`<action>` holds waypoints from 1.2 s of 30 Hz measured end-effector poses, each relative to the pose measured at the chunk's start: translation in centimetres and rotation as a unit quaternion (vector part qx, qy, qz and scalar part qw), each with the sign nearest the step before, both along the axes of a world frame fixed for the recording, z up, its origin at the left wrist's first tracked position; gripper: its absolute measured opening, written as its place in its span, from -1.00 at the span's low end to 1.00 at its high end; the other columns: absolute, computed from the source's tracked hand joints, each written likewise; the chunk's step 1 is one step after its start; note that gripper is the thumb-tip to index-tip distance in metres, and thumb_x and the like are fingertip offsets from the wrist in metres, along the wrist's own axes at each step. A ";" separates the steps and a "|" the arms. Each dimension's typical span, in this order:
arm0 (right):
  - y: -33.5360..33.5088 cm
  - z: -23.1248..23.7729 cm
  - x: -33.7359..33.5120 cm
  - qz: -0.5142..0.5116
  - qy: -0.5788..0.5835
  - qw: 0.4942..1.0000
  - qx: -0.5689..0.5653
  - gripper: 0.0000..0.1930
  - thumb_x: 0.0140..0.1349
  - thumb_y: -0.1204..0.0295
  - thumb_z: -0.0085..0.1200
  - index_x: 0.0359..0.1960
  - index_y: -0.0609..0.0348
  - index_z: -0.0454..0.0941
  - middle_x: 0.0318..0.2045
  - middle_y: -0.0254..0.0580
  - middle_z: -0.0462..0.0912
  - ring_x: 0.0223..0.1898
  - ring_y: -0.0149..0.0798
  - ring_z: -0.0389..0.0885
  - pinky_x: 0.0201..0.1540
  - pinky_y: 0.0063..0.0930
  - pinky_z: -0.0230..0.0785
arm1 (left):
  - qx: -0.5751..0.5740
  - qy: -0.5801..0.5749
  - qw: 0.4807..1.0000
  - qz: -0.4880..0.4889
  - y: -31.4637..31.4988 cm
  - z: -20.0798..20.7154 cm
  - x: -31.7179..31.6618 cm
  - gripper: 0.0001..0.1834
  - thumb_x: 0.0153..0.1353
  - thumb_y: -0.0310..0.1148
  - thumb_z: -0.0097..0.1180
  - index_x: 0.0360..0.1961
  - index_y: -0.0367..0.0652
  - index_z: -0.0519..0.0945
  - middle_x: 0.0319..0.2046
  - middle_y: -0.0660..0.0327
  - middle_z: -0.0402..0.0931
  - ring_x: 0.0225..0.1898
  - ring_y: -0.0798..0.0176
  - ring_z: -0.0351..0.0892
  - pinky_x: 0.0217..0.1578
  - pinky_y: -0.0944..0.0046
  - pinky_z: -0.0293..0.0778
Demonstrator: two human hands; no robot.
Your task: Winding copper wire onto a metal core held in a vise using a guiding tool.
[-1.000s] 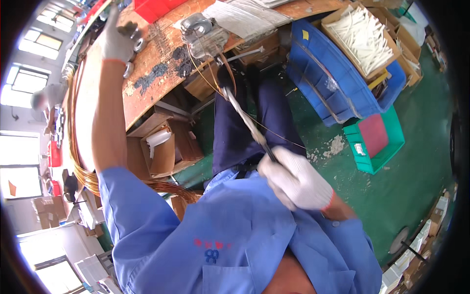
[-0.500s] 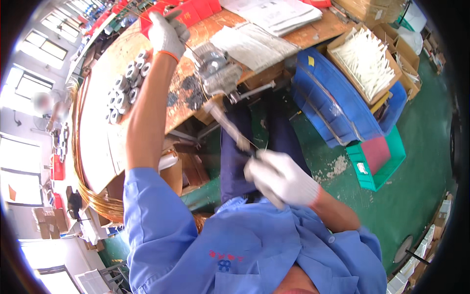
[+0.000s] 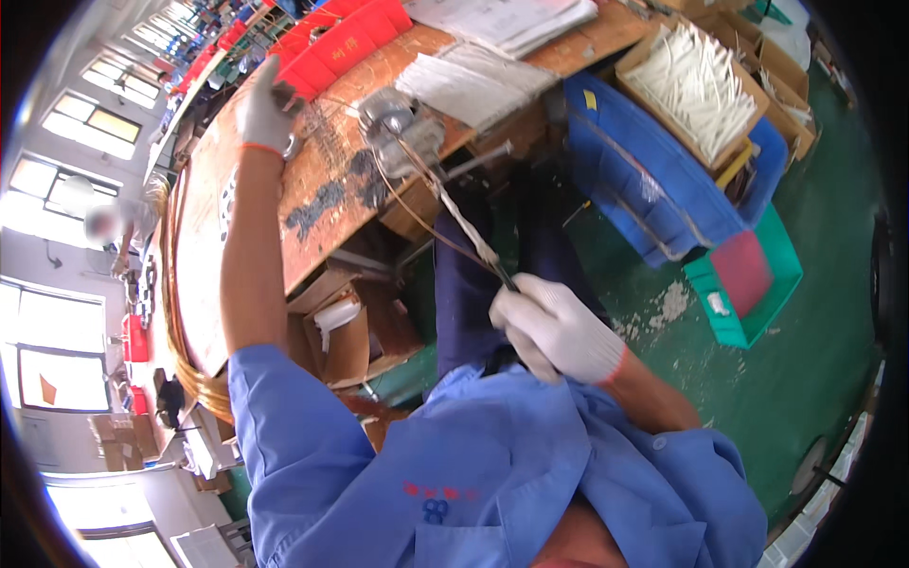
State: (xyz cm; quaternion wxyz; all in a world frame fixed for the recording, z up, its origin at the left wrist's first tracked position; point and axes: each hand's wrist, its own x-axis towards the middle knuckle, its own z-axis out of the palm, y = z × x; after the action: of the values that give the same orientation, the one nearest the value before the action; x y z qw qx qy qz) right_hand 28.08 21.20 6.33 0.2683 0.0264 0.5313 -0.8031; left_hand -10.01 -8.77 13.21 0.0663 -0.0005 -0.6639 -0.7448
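My left hand (image 3: 263,114), in a white knit glove, reaches over the workbench beside a red bin (image 3: 346,49). Its fingers are apart, and nothing shows in them. My gloved right hand (image 3: 554,327) is closed around the dark handle of a long tool with a pale, wrapped-looking shaft (image 3: 459,220). That shaft slants up toward a grey metal vise (image 3: 402,128) at the bench edge. Alongside it a thin brown wire (image 3: 417,216) bows out from the vise to my right hand. Metal cylinders (image 3: 228,194) on the bench are mostly hidden by my left forearm.
Papers (image 3: 473,85) lie behind the vise, dark scraps (image 3: 317,208) in front. To the right stand a blue tub (image 3: 630,161), a carton of white sticks (image 3: 686,85) and a green bin (image 3: 791,279) on the floor. Coiled copper-coloured wire (image 3: 175,312) hangs at the bench's left end.
My left hand has moved left and down, near the cylinders and red bin. My right hand has shifted slightly right, and the tool's far end now lines up with the vise.
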 end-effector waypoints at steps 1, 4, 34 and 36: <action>0.6 -0.1 2.8 0.000 -0.030 0.999 -0.017 -0.78 0.56 0.31 -0.06 -0.23 0.19 0.45 -0.65 -0.44 0.36 -0.76 -0.53 0.27 -0.71 -0.47 0.06 | 0.015 -0.003 1.000 -0.007 0.8 1.8 2.9 -0.63 0.33 -0.04 0.36 -0.25 -0.10 0.56 -0.43 0.27 0.44 -0.30 0.23 0.51 -0.20 0.13 0.54; 4.1 0.8 9.7 0.099 -0.028 0.994 0.026 -0.84 0.55 0.33 -0.01 -0.20 0.12 0.49 -0.60 -0.42 0.46 -0.69 -0.48 0.40 -0.63 -0.46 0.16 | -0.224 0.155 0.956 0.110 0.5 -2.1 8.3 -0.48 0.33 -0.02 0.35 0.07 -0.24 0.62 -0.24 0.12 0.54 -0.06 0.15 0.60 -0.06 0.08 0.56; 4.4 -4.5 11.1 0.071 0.255 0.964 0.029 -0.78 0.53 0.29 0.08 -0.28 0.14 0.54 -0.60 -0.30 0.56 -0.61 -0.37 0.59 -0.59 -0.40 0.34 | -0.405 0.294 0.847 0.178 3.7 -7.0 7.8 -0.30 0.24 -0.06 0.47 0.21 -0.31 0.48 -0.21 -0.06 0.70 -0.14 0.10 0.72 -0.17 0.19 0.64; 10.4 -3.3 15.5 0.273 0.299 0.914 0.029 -0.78 0.36 0.35 0.33 -0.08 0.20 0.65 -0.42 -0.10 0.70 -0.42 -0.03 0.72 -0.40 -0.26 0.52 | -0.584 0.520 0.614 0.100 8.8 -5.4 14.6 -0.32 0.32 -0.13 0.37 0.30 -0.35 0.46 -0.23 0.00 0.71 -0.21 0.20 0.73 -0.19 0.26 0.62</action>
State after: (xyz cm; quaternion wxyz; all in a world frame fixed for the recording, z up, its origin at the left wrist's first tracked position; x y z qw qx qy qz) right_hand 43.59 31.64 3.00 0.3048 -0.3529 0.5965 -0.6533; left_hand 4.60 -0.01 7.77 0.4606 -0.3603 -0.8088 -0.0627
